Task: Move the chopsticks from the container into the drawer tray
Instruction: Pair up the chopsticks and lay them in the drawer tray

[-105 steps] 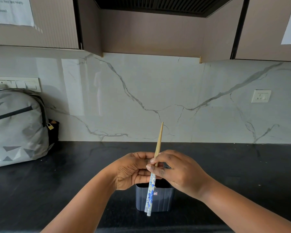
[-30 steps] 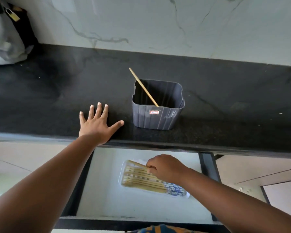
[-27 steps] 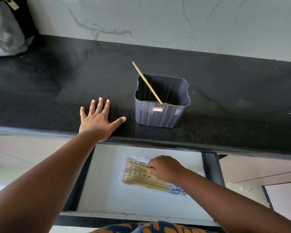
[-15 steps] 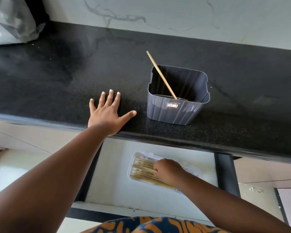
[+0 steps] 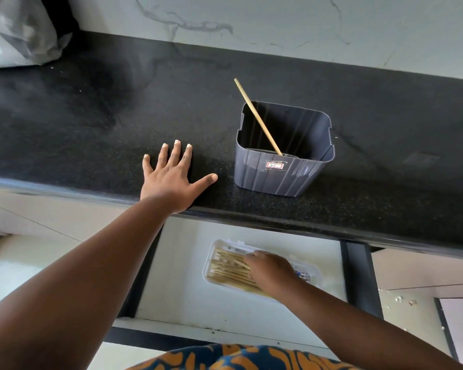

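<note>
Chopsticks (image 5: 231,273) lie side by side along the length of the white tray (image 5: 208,265), which sits in the open drawer (image 5: 225,305) below the near edge of the dark surface (image 5: 91,116). There is only the head view, looking down over both arms.

The right hand (image 5: 270,269) reaches down into the tray and covers its middle. Its fingers (image 5: 251,257) rest on the sticks, probably to settle one in line with the rest; whether they pinch a stick or merely press on the row cannot be told, since the back of the hand hides the fingertips. Blue-patterned ends of the sticks show just to the right of the wrist.

The left hand (image 5: 173,180) lies flat on the surface near its front edge, fingers spread and holding nothing. It seems planted there as a prop while the body leans over the drawer.

Just to the right of that hand, apart from it, stands the grey container (image 5: 281,174). One last chopstick (image 5: 257,116) remains inside, leaning from the near wall up past the far left rim, so its bare wooden tip sticks out where it can be taken. By that count the task looks nearly done, with this single stick left to carry down.

A grey bag (image 5: 16,30) sits at the far left against the marble wall (image 5: 305,22).
</note>
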Motion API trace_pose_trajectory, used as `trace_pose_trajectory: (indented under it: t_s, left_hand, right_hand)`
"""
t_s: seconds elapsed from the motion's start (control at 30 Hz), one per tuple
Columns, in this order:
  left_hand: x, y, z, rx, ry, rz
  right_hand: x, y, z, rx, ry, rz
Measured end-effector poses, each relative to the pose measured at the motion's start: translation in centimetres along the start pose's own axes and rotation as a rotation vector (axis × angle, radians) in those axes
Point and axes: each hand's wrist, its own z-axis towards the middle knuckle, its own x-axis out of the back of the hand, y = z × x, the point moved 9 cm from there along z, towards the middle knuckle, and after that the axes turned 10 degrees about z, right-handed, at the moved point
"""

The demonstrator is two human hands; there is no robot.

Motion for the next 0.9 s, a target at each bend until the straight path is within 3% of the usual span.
trace_pose_trajectory:
  t_s: [0.5,0.7,0.83,0.9]
  left_hand:
    - [0.0,0.0,0.1,0.004,-0.001,-0.001]
    - [-0.1,0.1,-0.1,-0.003,-0.007,0.001]
    - [0.0,0.0,-0.1,-0.002,-0.001,0.001]
    - [0.0,0.0,-0.1,0.000,0.002,-0.001]
  right_hand:
    - [0.4,-0.4,-1.0,0.059,-0.003,-0.131]
    - [2.7,0.3,-2.3,-0.175,-0.096,0.261]
    - [9.1,-3.9,-6.0,-0.101,-0.364,0.353]
    - [14.0,-6.5,-8.4,-0.013,-0.417,0.517]
